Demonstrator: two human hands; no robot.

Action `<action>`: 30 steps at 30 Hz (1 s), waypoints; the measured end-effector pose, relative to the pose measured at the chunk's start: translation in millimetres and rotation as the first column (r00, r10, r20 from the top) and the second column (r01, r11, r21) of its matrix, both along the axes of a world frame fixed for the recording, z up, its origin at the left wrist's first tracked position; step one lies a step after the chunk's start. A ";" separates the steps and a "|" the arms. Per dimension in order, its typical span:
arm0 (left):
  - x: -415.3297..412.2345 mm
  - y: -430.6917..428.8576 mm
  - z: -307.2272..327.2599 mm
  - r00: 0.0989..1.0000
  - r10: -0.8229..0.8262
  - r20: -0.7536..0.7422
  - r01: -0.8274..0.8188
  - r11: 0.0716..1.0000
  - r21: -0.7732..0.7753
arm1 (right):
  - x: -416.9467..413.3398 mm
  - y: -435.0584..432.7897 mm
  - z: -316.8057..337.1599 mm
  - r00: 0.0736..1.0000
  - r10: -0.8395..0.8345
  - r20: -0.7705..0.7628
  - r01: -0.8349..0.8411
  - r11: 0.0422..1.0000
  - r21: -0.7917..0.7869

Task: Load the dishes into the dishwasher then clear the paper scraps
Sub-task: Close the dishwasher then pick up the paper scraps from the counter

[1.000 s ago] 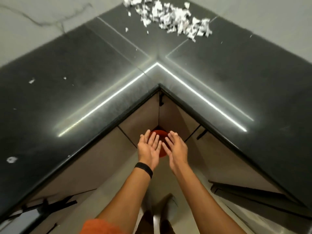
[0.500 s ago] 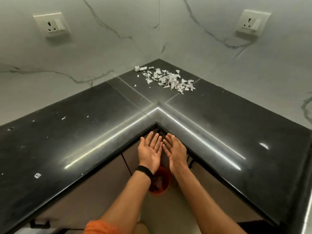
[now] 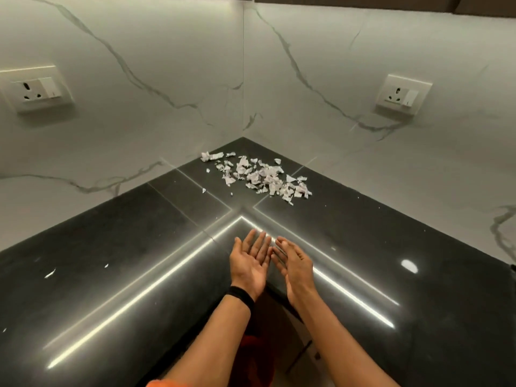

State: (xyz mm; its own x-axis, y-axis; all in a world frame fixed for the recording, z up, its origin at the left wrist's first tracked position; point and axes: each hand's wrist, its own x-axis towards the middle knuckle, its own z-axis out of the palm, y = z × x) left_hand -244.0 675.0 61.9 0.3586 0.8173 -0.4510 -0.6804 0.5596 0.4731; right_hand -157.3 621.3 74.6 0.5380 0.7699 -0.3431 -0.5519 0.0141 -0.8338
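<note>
both the left hand [image 3: 249, 262] and right hand [image 3: 293, 265] are spread and empty, the paper scraps [image 3: 259, 175] well apart at twelve o'clock, strung ten-to-four, roughly equidistant from both.

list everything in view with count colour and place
torn paper scraps: one pile, whitish, countertop's back corner
stray paper bits: few, white, countertop's left run
glossy stone countertop: one, black, L-shaped along both walls
veined marble wall panels: two, white-grey, behind countertop
plastic wall sockets: two, white, one per wall
red object: one, below counter edge, mostly hidden
wristband: one, black, left wrist
left hand: one, open palm-up, over inner corner
right hand: one, open, beside left hand
</note>
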 end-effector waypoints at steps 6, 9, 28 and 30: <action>15.1 78.5 -5.0 0.994 -0.099 -0.044 0.099 0.995 -0.020 | 6.1 67.1 -6.8 0.995 -0.079 0.058 0.080 0.997 -0.017; 22.2 99.4 -8.2 0.991 -0.131 -0.038 0.129 0.991 -0.043 | 10.2 85.7 -11.2 0.993 -0.100 0.067 0.103 0.994 -0.043; 78.4 179.4 -23.5 0.977 -0.189 -0.095 0.185 0.981 -0.055 | 128.3 186.7 -43.7 0.758 0.162 0.632 0.014 0.964 -0.265; 84.0 186.4 -26.1 0.977 -0.190 -0.100 0.184 0.981 -0.063 | 151.2 201.6 -48.1 0.594 0.309 0.743 0.006 0.922 -0.388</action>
